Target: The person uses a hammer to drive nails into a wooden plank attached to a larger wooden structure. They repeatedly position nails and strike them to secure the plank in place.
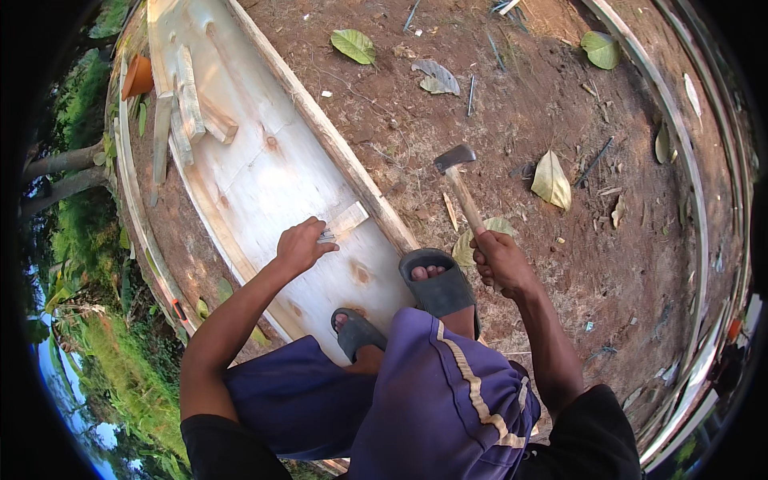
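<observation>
My right hand (pixel 502 260) is wrapped round the wooden handle of a hammer (pixel 458 164), its dark metal head raised over the bare soil to the right of the board. Closed fingers of my left hand (pixel 302 246) pinch a few thin grey nails (pixel 326 237). These nails lie close to one end of a short pale wood block (pixel 350 218). The block rests on a long, pale wooden panel (pixel 256 172), its other end near the raised edge strip (pixel 320 120). How many nails are in my left hand cannot be made out.
My sandalled feet (pixel 438 284) stand at the panel's near end. Several wood offcuts (pixel 190 96) lie at its far left, beside an orange-brown pot (pixel 138 78). Dry leaves (pixel 552 181) are scattered over the soil. Long wooden strips (pixel 690 160) run along the right side.
</observation>
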{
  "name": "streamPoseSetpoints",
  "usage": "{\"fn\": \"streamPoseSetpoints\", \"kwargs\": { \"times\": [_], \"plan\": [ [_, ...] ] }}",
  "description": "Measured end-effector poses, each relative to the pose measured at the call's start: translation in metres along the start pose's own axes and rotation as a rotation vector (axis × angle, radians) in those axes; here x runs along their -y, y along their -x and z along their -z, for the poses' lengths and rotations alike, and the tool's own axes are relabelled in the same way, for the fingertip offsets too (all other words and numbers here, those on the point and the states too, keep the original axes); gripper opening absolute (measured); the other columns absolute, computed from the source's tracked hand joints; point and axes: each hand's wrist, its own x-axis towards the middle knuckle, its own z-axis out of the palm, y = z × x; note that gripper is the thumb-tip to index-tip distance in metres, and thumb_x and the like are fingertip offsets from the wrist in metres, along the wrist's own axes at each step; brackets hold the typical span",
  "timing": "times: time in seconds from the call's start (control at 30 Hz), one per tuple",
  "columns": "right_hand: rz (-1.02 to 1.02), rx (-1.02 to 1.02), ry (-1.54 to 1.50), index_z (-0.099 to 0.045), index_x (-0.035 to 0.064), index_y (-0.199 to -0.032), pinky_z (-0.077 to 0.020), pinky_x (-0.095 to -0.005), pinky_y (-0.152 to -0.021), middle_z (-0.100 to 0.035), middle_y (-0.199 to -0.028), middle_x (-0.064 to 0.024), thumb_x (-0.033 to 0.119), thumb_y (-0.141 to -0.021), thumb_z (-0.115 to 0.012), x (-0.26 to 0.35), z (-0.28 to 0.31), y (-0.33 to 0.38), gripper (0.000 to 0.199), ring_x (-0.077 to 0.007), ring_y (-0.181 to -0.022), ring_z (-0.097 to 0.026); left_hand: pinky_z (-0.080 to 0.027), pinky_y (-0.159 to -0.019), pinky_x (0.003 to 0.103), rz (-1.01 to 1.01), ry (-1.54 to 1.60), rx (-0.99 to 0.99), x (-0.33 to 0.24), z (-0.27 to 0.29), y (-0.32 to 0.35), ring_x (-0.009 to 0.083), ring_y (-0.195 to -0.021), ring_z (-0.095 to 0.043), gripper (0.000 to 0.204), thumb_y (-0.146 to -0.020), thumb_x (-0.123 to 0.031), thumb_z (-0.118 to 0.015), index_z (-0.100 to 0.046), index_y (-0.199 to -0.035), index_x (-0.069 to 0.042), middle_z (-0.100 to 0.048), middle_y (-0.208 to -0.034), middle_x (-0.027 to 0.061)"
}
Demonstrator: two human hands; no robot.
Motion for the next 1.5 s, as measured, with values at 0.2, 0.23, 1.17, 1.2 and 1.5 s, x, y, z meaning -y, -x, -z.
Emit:
{"fn": "streamPoseSetpoints", "kwargs": {
  "times": [0.2,0.23,1.17,1.2,1.5],
  "plan": [
    [0.646,-0.737,-0.594,-0.047,0.0063,-0.095,-0.0363,-0.0242,-0.046,-0.043,-0.07,0.002,0.028,-0.106,-0.043,0.076,0.157,-0.028,0.024,-0.0073,-0.054,-0.038,-0.052,-0.074,0.047,-0.008,0.023,-0.016,0.0,-0.005,-0.003,0.039,-0.086,-0.066,0.043,-0.079,-0.041,-0.079,-0.064,-0.088,-0.002,-0.065,-0.095,0.0151],
    [0.675,-0.799,-0.658,-0.045,0.006,-0.094,-0.0392,-0.0249,-0.047,-0.044,-0.072,0.0008,0.029,-0.107,-0.041,0.073,0.157,-0.037,0.027,-0.0083,-0.056,-0.04,-0.052,-0.074,0.047,-0.008,0.032,-0.023,-0.002,-0.005,-0.005,0.0389,-0.086,-0.066,0.044,-0.079,-0.042,-0.079,-0.063,-0.088,-0.002,-0.065,-0.095,0.0149],
    [0.545,-0.53,-0.452,-0.048,0.0057,-0.095,-0.0366,-0.025,-0.045,-0.044,-0.073,0.0031,0.026,-0.104,-0.045,0.067,0.133,-0.02,0.022,-0.0067,-0.054,-0.04,-0.052,-0.076,0.048,0.008,0.057,-0.037,0.007,-0.009,0.002,0.0383,-0.088,-0.065,0.048,-0.078,-0.045,-0.079,-0.064,-0.089,-0.001,-0.063,-0.096,0.0141],
    [0.727,-0.599,-0.577,-0.047,0.0058,-0.094,-0.0389,-0.0262,-0.047,-0.044,-0.073,0.0028,0.024,-0.104,-0.043,0.075,0.152,-0.027,0.021,-0.0075,-0.055,-0.04,-0.052,-0.076,0.048,0.006,0.06,-0.035,0.005,-0.01,-0.001,0.0383,-0.088,-0.065,0.048,-0.078,-0.045,-0.079,-0.064,-0.089,-0.001,-0.063,-0.096,0.0142],
    [-0.057,0.063,0.077,-0.051,0.0074,-0.094,-0.0328,-0.0262,-0.041,-0.044,-0.067,0.0028,0.037,-0.106,-0.048,-0.001,-0.024,0.001,0.032,-0.0078,-0.048,-0.037,-0.052,-0.077,0.047,-0.001,0.032,-0.014,0.009,-0.008,0.001,0.038,-0.091,-0.065,0.049,-0.079,-0.046,-0.078,-0.064,-0.091,-0.001,-0.063,-0.097,0.0146]
  ]
}}
